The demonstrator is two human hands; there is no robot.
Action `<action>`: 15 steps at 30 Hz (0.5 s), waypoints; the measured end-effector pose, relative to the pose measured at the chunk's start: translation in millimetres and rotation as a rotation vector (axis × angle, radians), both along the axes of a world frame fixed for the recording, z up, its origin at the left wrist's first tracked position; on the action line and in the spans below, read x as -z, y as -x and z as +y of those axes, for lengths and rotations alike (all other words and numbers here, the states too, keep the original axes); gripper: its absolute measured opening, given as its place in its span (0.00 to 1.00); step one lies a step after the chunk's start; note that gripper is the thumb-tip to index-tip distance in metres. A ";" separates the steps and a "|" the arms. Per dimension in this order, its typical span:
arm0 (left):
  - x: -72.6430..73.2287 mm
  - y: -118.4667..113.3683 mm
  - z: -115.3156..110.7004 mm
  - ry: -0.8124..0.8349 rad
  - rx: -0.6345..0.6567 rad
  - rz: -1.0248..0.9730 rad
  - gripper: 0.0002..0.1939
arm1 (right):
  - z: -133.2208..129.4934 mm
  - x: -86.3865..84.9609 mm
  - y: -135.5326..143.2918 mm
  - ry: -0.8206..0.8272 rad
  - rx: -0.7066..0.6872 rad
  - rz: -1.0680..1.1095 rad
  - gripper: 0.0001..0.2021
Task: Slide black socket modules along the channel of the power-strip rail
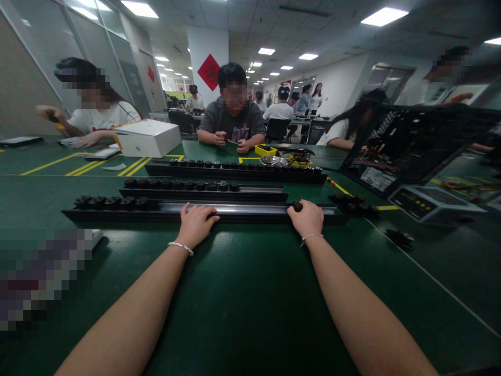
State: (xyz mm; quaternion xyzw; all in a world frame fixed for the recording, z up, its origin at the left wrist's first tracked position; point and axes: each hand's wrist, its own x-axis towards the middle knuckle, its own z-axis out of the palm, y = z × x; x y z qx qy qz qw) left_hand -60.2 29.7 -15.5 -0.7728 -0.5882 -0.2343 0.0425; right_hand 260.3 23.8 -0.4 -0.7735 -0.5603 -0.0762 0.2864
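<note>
A long black rail (250, 214) with a shiny metal channel lies across the green table in front of me. My left hand (198, 224) grips the rail near its middle, fingers curled over it and thumb to the right. Further right, my right hand (308, 219) is closed on a small black round part (297, 206) at the channel. Several black toothed parts (113, 202) sit in a row at the rail's left end. More loose ones (354, 203) lie in a pile by the right end.
Two similar rails, a middle one (258, 194) and a far one (235, 170), hold rows of black parts. A white box (151, 138) stands at back left. On the right are an open computer case (415, 146) and a power supply (434, 203). A person (235, 117) sits opposite.
</note>
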 end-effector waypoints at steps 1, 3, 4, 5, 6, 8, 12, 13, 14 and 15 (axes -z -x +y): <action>-0.3 -0.1 -0.1 0.001 -0.002 0.000 0.13 | 0.2 0.3 -0.4 0.001 0.003 0.002 0.10; -1.0 -0.3 -0.6 0.005 -0.006 0.001 0.13 | 0.1 0.6 -1.0 -0.003 0.002 0.007 0.10; -1.4 -0.4 -0.8 0.008 -0.007 0.003 0.12 | -0.1 0.7 -1.1 -0.008 -0.003 0.008 0.10; -1.7 -0.5 -1.0 0.010 -0.008 0.004 0.12 | -0.5 0.7 -1.1 -0.016 -0.006 0.009 0.10; -2.0 -0.5 -1.2 0.011 -0.009 0.006 0.12 | -0.9 0.5 -1.0 -0.023 -0.006 0.009 0.10; -1.9 -0.3 -1.3 0.006 -0.008 0.005 0.12 | -1.8 0.0 -0.6 -0.030 -0.006 0.012 0.10; -0.5 0.2 -0.5 0.002 -0.003 -0.004 0.12 | -3.4 -1.6 0.0 -0.022 -0.003 0.017 0.10; -0.2 0.3 -0.3 0.002 -0.004 -0.005 0.12 | -3.7 -1.8 0.0 -0.021 -0.001 0.018 0.10; 0.1 0.4 -0.1 0.002 -0.005 -0.004 0.12 | -3.9 -2.0 0.0 -0.023 0.002 0.018 0.10; 0.2 0.5 0.1 0.002 -0.006 -0.002 0.12 | -4.1 -2.1 -0.1 -0.024 0.004 0.019 0.10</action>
